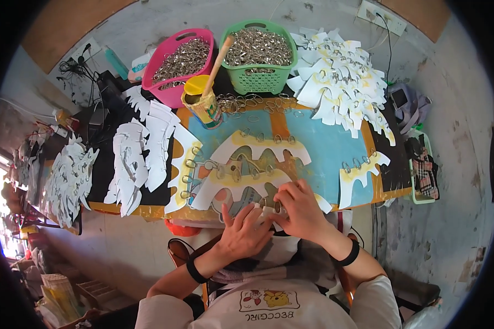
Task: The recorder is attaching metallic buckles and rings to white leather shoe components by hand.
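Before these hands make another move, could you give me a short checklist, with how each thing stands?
1. Hands close together: ok, left hand and right hand nearly meet at the table's near edge.
2. Grip visible: cannot tell, the fingers hide most of what is between them.
3. Metal rings on hand: ok, heaped in the pink basket and green basket.
4. Yellow can open: ok, a wooden handle sticks out.
5. Blue tabletop clear: not ok, white cut-outs lie across it.

Mostly hidden white piece (267,211), front centre
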{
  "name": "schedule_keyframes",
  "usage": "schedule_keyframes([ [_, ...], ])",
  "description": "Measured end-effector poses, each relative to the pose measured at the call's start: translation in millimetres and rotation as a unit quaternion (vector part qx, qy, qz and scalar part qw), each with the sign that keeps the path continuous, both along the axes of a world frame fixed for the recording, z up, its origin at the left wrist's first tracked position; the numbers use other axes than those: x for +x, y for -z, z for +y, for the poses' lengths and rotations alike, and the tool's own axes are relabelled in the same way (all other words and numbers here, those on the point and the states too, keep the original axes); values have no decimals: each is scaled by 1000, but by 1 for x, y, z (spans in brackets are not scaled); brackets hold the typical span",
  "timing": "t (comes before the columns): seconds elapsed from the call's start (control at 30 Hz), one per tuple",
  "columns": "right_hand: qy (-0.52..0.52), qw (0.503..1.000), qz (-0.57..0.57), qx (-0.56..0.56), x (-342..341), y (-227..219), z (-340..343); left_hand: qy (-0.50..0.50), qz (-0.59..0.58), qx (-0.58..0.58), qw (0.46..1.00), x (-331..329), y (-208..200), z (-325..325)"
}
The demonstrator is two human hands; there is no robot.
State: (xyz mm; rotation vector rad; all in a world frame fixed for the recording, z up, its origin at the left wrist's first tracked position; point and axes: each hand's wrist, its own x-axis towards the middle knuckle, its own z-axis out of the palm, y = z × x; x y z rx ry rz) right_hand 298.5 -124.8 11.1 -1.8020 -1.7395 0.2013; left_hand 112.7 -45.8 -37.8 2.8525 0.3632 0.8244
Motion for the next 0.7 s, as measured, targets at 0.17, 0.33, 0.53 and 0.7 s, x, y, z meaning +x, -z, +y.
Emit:
schedule_keyframes([
  [0.17,-50,995,47,-75,7,-6,4,-26,-38,132,990,-5,-1,4],
  [0.33,50,908,410,-76,21,-42,6,-70,-207,-81,972,-17,-36,8],
  [0.53,-12,860,509,-15,-1,-56,9,22,-132,-628,767,11,-58,12],
  [0.7,-34,754,650,-88,-4,-73,12,4,-106,-543,833,15,-66,12],
])
